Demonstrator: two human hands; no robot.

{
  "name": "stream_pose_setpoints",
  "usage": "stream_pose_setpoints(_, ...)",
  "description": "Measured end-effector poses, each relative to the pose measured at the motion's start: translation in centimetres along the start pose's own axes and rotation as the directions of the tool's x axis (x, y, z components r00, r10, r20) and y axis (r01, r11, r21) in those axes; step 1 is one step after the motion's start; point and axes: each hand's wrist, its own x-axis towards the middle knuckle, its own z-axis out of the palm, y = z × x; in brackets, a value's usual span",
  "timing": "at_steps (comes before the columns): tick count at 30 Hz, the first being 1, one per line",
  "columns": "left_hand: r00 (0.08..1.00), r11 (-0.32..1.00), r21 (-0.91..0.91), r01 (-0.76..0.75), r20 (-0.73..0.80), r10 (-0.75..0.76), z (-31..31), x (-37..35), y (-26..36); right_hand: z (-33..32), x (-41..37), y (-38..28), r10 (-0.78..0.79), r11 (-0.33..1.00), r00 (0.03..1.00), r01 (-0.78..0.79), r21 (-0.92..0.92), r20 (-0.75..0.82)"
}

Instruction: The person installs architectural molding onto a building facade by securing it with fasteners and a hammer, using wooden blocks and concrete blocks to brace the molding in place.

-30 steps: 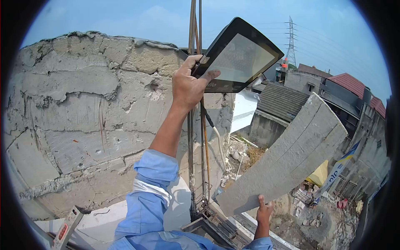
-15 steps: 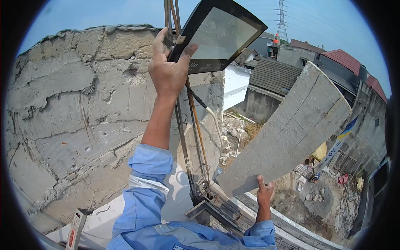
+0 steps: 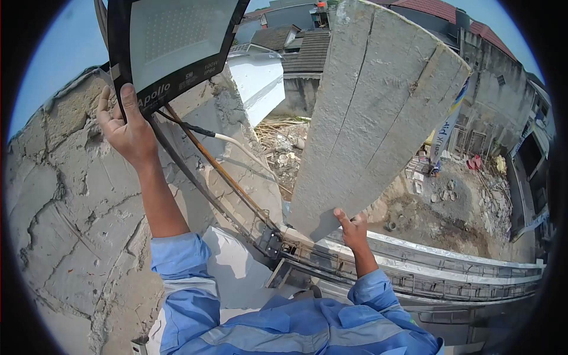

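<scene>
My left hand (image 3: 131, 133) is closed on the lower left corner of a black floodlight (image 3: 174, 38), thumb on its front frame. The lamp's glass faces me, with "Apollo" and "100W" printed along the bottom edge. A dark cable (image 3: 188, 125) runs from below it into a pale conduit (image 3: 239, 147). With my right hand (image 3: 354, 232) I grip the lower edge of a long grey board (image 3: 378, 112), rough and cement-stained, thumb on the near face. The board leans up and to the right, wider at its far end.
A rough plastered wall (image 3: 53, 207) rises on the left. Rusty steel rods (image 3: 219, 171) stand beside it. Rebar formwork (image 3: 426, 278) runs along the ledge before me, above a drop to rubble-strewn ground (image 3: 438, 216). A white sheet (image 3: 257, 83) and roofs lie beyond.
My view has tilted down and swung right. The floodlight now shows its front more squarely, at the upper left. The board appears more upright, and both hands keep their hold.
</scene>
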Motion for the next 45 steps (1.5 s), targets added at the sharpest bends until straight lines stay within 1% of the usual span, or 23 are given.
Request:
stream_pose_setpoints(2, 1.000, 0.999, -0.023, 0.030, 0.005, -0.030, 0.7, -0.3, -0.3, -0.8, -0.5, -1.3, 0.025, 1.000, 0.999, -0.025, 0.009, -0.046)
stream_pose_setpoints(4, 0.998, 0.993, 0.114, -0.008, -0.065, 0.016, 0.3, 0.0, 0.1, -0.3, -0.6, -1.4, 0.016, 0.999, 1.000, -0.017, 0.031, 0.001)
stream_pose_setpoints(6, 0.991, 0.984, 0.168, -0.065, -0.101, 0.083, 0.3, -0.1, -0.3, -0.8, -0.4, 0.0, -0.021, 0.999, 0.998, 0.023, 0.030, -0.065)
stream_pose_setpoints(8, 0.987, 0.985, 0.135, -0.107, -0.106, 0.122, 0.2, 0.1, -0.7, -1.1, -0.4, 0.5, 0.025, 1.000, 0.999, -0.025, 0.008, -0.021)
stream_pose_setpoints(10, 0.991, 0.996, 0.076, -0.054, -0.122, 0.063, 0.2, -0.1, -0.7, -1.2, -0.6, 0.1, -0.006, 0.996, 0.994, 0.015, 0.083, -0.114)
stream_pose_setpoints(12, 0.991, 0.938, 0.335, -0.095, -0.062, 0.122, 0.1, -0.2, -0.6, -1.7, -0.7, -0.1, 0.029, 0.998, 0.994, -0.022, 0.066, -0.103)
stream_pose_setpoints(16, 0.984, 0.888, 0.440, -0.130, -0.049, 0.169, 1.0, -0.5, -0.2, -1.7, -0.4, -0.1, 0.009, 0.998, 0.992, -0.002, 0.059, -0.126)
stream_pose_setpoints(19, 0.946, 0.864, 0.464, -0.195, -0.144, 0.291, 2.3, -0.7, -0.8, -1.3, -0.4, -0.5, 0.002, 0.999, 0.991, 0.004, 0.045, -0.131)
stream_pose_setpoints(20, 0.920, 0.756, 0.607, -0.247, -0.098, 0.379, 2.6, -0.6, -1.2, -1.4, -0.4, -0.5, 0.009, 0.999, 0.991, -0.003, 0.043, -0.130)
stream_pose_setpoints(21, 0.890, 0.619, 0.731, -0.287, -0.036, 0.455, 2.8, -0.7, -1.4, -1.7, -0.4, -0.4, 0.097, 0.995, 0.991, -0.100, -0.030, -0.095)
stream_pose_setpoints(23, 0.885, 0.629, 0.719, -0.296, -0.041, 0.463, 3.0, -0.8, -1.3, -1.6, -0.1, -0.7, 0.181, 0.976, 0.982, -0.186, -0.110, -0.059)
stream_pose_setpoints(25, 0.834, 0.625, 0.691, -0.363, -0.058, 0.548, 3.4, -0.5, -1.6, -0.7, -0.4, -1.6, 0.053, 0.998, 0.993, -0.056, -0.021, -0.110)
stream_pose_setpoints(29, 0.805, 0.587, 0.696, -0.413, -0.023, 0.593, 3.6, 0.2, -1.8, 0.1, 0.0, -2.2, 0.031, 0.999, 0.996, -0.033, -0.018, -0.081)
stream_pose_setpoints(32, 0.867, 0.632, 0.696, -0.341, -0.027, 0.497, 3.4, -0.1, -1.6, 1.3, 0.6, -3.0, -0.027, 1.000, 0.994, 0.026, -0.007, -0.106)
stream_pose_setpoints(34, 0.850, 0.650, 0.637, -0.415, 0.016, 0.527, 2.7, -0.4, -1.6, 1.6, 0.6, -2.7, 0.052, 0.998, 0.994, -0.055, -0.028, -0.092)
stream_pose_setpoints(35, 0.851, 0.649, 0.641, -0.410, 0.013, 0.525, 2.4, -0.3, -1.9, 1.6, 0.7, -1.9, -0.004, 0.996, 0.996, -0.004, -0.091, -0.093)
stream_pose_setpoints(38, 0.821, 0.618, 0.632, -0.468, 0.051, 0.569, 1.8, -0.1, -2.4, 1.8, 0.2, -0.9, -0.024, 0.999, 0.994, 0.019, -0.049, -0.110)
stream_pose_setpoints(40, 0.860, 0.650, 0.641, -0.407, 0.030, 0.510, 2.0, -0.9, -1.6, 2.0, -0.6, -1.6, 0.004, 1.000, 0.993, -0.005, -0.005, -0.116)
stream_pose_setpoints(41, 0.916, 0.734, 0.601, -0.315, -0.009, 0.400, 2.3, -1.4, -0.8, 1.4, -0.9, -2.0, 0.023, 0.999, 0.993, -0.019, 0.035, -0.115)
stream_pose_setpoints(42, 0.939, 0.795, 0.550, -0.255, -0.054, 0.339, 2.6, -1.7, -0.1, 0.2, -1.0, -1.1, 0.067, 0.997, 0.998, -0.067, -0.022, -0.019)
stream_pose_setpoints(43, 0.961, 0.838, 0.509, -0.196, -0.072, 0.268, 1.9, -1.7, -0.4, 0.1, -1.4, -2.1, 0.137, 0.985, 0.991, -0.136, 0.102, 0.004)
stream_pose_setpoints(44, 0.973, 0.900, 0.434, -0.041, -0.186, 0.134, 0.6, -1.7, -2.2, -0.1, -1.6, -1.1, 0.105, 0.989, 0.994, -0.100, 0.108, -0.036)
stream_pose_setpoints(45, 0.971, 0.971, 0.239, 0.026, -0.238, 0.033, 0.4, -2.1, -2.3, -0.3, -2.2, -1.6, 0.140, 0.981, 0.987, -0.128, 0.148, -0.079)
